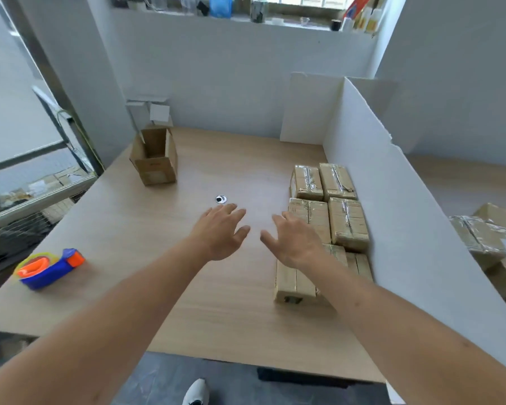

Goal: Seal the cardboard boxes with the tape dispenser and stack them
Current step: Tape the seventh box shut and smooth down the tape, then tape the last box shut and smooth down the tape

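on the table [187, 302]: tape dispenser [48, 268] near left, open box [155, 157] far left, sealed boxes [327, 206] right.

Blue-orange tape dispenser [48, 268] left; open box [155, 156] far; taped boxes [327, 206] right.

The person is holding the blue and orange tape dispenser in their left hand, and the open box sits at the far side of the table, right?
Not quite. The head view shows the left hand open and holding nothing; the blue and orange tape dispenser lies on the table, apart from that hand. The open box does sit at the far side.
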Demonstrator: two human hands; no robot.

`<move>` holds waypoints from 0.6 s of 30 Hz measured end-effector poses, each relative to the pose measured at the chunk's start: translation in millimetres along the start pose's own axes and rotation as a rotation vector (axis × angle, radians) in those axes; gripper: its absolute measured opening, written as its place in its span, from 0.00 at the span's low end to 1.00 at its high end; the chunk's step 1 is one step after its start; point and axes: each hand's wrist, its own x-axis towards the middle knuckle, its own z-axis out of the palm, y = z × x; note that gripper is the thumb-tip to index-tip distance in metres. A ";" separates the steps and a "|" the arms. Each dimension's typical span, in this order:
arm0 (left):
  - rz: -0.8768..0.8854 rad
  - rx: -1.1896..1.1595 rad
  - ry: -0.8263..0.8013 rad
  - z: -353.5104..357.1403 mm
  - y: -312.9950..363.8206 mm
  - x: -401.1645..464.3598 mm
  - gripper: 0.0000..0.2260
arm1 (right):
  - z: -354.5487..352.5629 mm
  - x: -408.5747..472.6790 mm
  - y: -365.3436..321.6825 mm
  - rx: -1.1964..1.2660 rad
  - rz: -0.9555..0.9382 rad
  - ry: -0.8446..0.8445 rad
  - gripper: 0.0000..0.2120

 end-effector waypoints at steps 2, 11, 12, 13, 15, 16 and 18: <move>-0.023 0.005 0.041 -21.7 -11.0 -10.0 0.26 | -16.3 -0.1 -18.6 0.005 -0.036 0.035 0.30; -0.103 0.028 0.175 -103.2 -101.7 -35.8 0.25 | -56.3 36.3 -135.6 -0.047 -0.131 0.125 0.29; -0.105 0.023 0.179 -108.2 -118.6 -35.2 0.25 | -56.1 43.5 -151.7 -0.044 -0.128 0.126 0.29; -0.105 0.021 0.184 -112.3 -136.9 -33.8 0.27 | -55.0 51.1 -168.4 -0.042 -0.127 0.128 0.29; -0.093 0.019 0.185 -118.5 -178.4 -29.9 0.31 | -51.2 65.9 -203.6 -0.046 -0.124 0.133 0.29; -0.096 0.015 0.171 -123.6 -197.6 -29.8 0.30 | -48.4 73.5 -221.8 -0.050 -0.120 0.133 0.29; -0.092 -0.007 0.140 -137.8 -230.3 -35.8 0.24 | -42.1 88.4 -258.5 -0.052 -0.102 0.127 0.28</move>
